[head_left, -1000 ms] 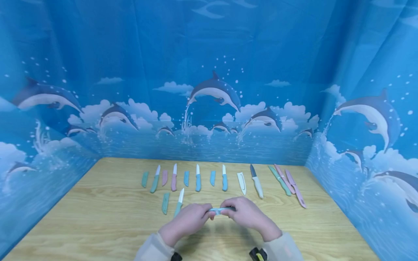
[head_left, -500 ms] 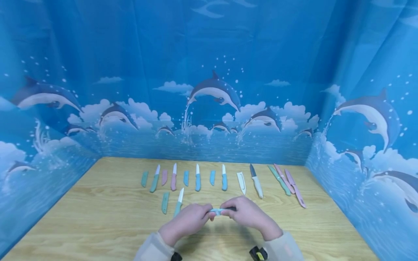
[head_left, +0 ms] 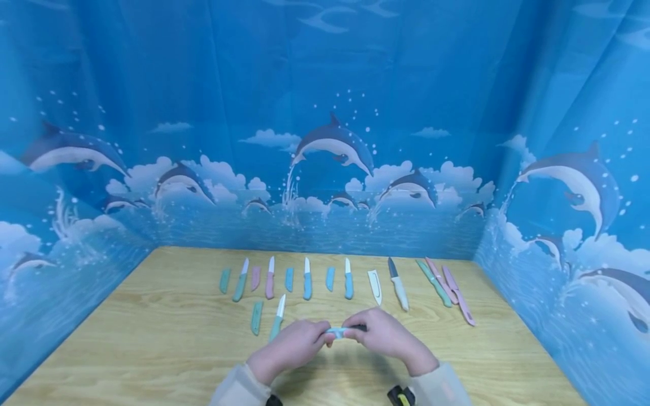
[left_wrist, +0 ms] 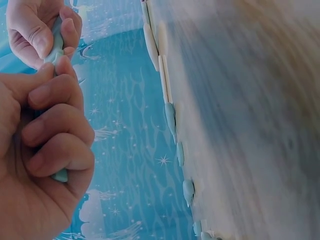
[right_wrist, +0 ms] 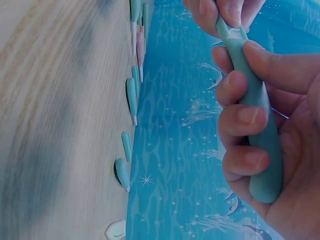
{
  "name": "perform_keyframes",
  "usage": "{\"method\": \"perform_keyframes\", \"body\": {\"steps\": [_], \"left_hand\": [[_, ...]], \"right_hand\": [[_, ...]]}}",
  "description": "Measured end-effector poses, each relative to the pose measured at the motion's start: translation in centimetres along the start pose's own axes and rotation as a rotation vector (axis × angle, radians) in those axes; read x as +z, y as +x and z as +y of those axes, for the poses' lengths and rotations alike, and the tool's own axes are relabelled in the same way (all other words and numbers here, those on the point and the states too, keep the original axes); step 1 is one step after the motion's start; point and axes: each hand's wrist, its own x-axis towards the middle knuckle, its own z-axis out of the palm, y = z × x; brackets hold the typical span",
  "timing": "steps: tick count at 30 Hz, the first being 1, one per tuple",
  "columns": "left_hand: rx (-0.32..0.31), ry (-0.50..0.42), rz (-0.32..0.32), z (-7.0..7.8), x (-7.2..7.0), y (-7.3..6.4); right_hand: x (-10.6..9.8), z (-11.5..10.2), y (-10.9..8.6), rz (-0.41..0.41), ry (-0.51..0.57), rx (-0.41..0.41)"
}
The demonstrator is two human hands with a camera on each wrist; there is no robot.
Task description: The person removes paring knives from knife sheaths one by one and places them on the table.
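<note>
In the head view both hands meet over the front of the table. My right hand (head_left: 383, 338) grips the teal handle of a knife (right_wrist: 265, 137), fingers wrapped round it and thumb along its neck. A teal sheath (left_wrist: 60, 175) lies in my curled left hand (head_left: 299, 343), one end showing in the palm in the left wrist view. Where the two hands meet, a whitish bit shows between two teal prongs in the right wrist view; fingers hide most of the blade. Just beyond the left hand lie a green knife (head_left: 279, 316) with a white blade and a green sheath (head_left: 257, 317).
Along the back of the wooden table (head_left: 127, 338) runs a row of knives, each beside its sheath: green (head_left: 241, 286), pink (head_left: 269, 285), two blue (head_left: 307, 285), and a white-handled knife (head_left: 401, 293) with a dark blade. Sheathed green and pink knives (head_left: 459, 299) overlap at right. Dolphin-printed curtains surround the table.
The head view has shifted a touch, with the scene sitting slightly lower. Both hands keep their hold on the knife and sheath in nearly the same spot.
</note>
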Motion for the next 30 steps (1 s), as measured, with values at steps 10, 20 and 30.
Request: {"method": "perform_keyframes", "body": {"steps": [10, 20, 30], "left_hand": [[-0.013, -0.008, -0.012, -0.04, 0.12, 0.13], [-0.017, -0.018, -0.018, 0.05, 0.02, 0.09], [-0.020, -0.012, -0.008, 0.05, -0.25, 0.02]], "right_hand": [[-0.13, 0.00, 0.01, -0.010, -0.013, 0.000], [-0.17, 0.09, 0.06, -0.012, -0.011, 0.017], [-0.32, -0.04, -0.09, -0.019, 0.011, 0.046]]}}
